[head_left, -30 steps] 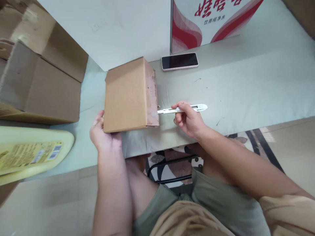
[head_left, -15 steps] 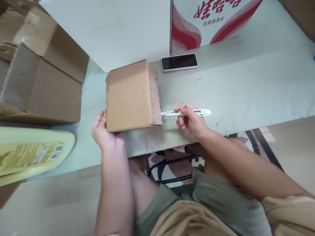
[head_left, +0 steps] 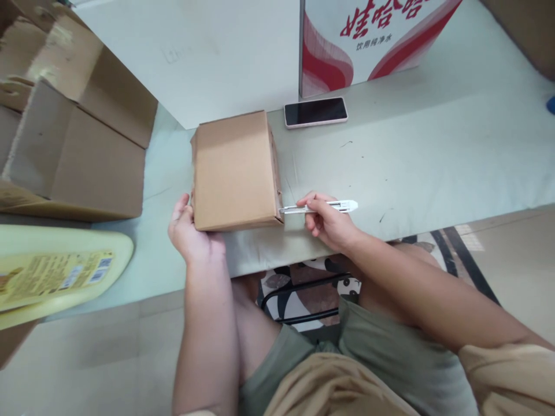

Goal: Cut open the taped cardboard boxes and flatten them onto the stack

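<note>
A brown cardboard box rests on the pale green tabletop, its right side rough and torn-looking. My left hand grips the box at its near left corner, with some fingers hidden beneath or behind it. In my right hand is a white utility knife, held between thumb and fingers. The knife's blade end points left and meets the box's near right edge. Whether the tip has gone into the cardboard I cannot tell.
Behind the box stand a large white box and a red-and-white carton. A phone lies in front of the carton. Open cardboard boxes and a yellow bottle are on the left. The table's front edge runs close to me.
The box has shifted slightly right and turned, so its right side shows less. My right hand and the knife have moved a little left and nearer to me.
</note>
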### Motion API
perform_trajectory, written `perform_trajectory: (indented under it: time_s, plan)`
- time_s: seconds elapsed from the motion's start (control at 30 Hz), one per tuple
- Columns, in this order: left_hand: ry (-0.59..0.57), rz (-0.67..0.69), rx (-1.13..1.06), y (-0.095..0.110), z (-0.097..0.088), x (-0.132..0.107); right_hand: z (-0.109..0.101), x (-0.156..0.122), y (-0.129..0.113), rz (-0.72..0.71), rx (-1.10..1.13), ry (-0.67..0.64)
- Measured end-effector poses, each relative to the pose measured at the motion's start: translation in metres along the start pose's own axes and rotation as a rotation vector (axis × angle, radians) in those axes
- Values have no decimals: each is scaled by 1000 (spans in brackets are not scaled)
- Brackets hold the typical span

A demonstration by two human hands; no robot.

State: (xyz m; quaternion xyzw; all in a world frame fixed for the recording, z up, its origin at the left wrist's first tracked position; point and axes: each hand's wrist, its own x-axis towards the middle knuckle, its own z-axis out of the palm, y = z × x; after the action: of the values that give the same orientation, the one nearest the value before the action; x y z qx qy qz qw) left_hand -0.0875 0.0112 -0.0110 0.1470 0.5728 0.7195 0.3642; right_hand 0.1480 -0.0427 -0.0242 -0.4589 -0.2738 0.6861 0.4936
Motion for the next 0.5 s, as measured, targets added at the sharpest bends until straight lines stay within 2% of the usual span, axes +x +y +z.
perform_trajectory:
  time_s: [0.2,0.33,0.4,0.5]
  plan:
    - [-47,-17,-15,1,-1,2,-10,2,-7,-84,68,204]
    - [-74,-6,-4,1,-6,7,-29,5,-20,-274,-4,302]
    - [-63,7,6,1,-8,9,-40,8,-26,-413,-266,357]
    - [-33,15,14,2,-9,9,-54,15,-28,-508,-894,359]
